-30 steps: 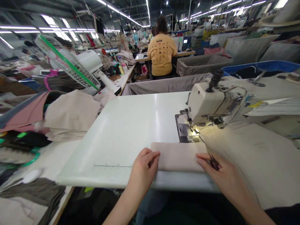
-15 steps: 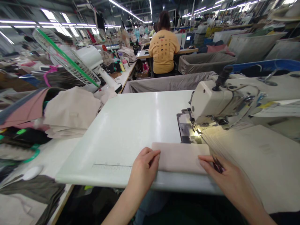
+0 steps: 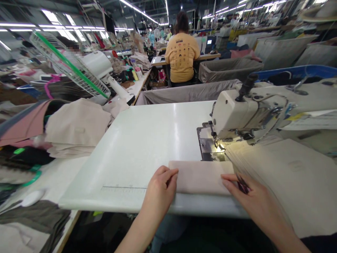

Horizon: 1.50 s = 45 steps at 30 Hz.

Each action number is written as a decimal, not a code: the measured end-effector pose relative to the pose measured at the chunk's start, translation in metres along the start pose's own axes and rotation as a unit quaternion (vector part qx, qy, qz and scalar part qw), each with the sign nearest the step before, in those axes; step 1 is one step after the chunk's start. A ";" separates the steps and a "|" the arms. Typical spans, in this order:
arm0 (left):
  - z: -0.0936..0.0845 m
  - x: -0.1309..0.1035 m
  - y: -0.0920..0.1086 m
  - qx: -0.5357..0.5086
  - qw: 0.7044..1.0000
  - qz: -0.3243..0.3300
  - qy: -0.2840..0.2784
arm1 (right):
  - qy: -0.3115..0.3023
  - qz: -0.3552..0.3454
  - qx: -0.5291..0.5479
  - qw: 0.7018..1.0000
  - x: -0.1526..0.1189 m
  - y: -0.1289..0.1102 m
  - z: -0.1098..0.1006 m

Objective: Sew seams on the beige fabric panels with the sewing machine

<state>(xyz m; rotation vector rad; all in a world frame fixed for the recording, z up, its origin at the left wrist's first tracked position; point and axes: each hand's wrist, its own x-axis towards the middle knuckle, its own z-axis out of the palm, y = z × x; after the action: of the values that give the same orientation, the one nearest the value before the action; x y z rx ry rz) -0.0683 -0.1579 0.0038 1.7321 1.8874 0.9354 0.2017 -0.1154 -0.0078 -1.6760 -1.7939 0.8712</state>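
Note:
A folded pale pink-beige fabric piece (image 3: 200,177) lies along the front edge of the white sewing table (image 3: 142,140). My left hand (image 3: 162,184) pinches its left edge between thumb and fingers. At the right edge, my right hand (image 3: 249,195) pinches the same piece. A small dark pointed tool (image 3: 242,184), which looks like thread snips, is tucked in the right hand's fingers. Just beyond the fabric stands the sewing machine (image 3: 234,112), its needle area lit above the metal plate (image 3: 209,144). The fabric lies in front of the presser foot, not under it.
Stacked pale fabric panels (image 3: 289,175) lie right of the machine bed. On the left are a pile of beige pieces (image 3: 76,123), thread cones (image 3: 31,156) and a tilted fan (image 3: 73,66). A person in a yellow shirt (image 3: 182,56) sits ahead, beyond a cloth-lined bin (image 3: 189,93).
The view has shifted slightly, so everything sits a little further left. Both hands keep their pinch on the fabric piece, which has hardly moved on the table.

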 end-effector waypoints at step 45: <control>-0.004 0.017 -0.009 0.314 0.898 0.302 0.061 | 0.032 -0.236 -0.176 0.955 0.009 -0.002 -0.009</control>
<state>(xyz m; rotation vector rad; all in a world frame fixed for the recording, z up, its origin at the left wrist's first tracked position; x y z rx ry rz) -0.0795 -0.1421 0.0022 2.8160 1.8782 0.6593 0.2065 -0.1051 -0.0012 -1.3481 -2.2671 0.2979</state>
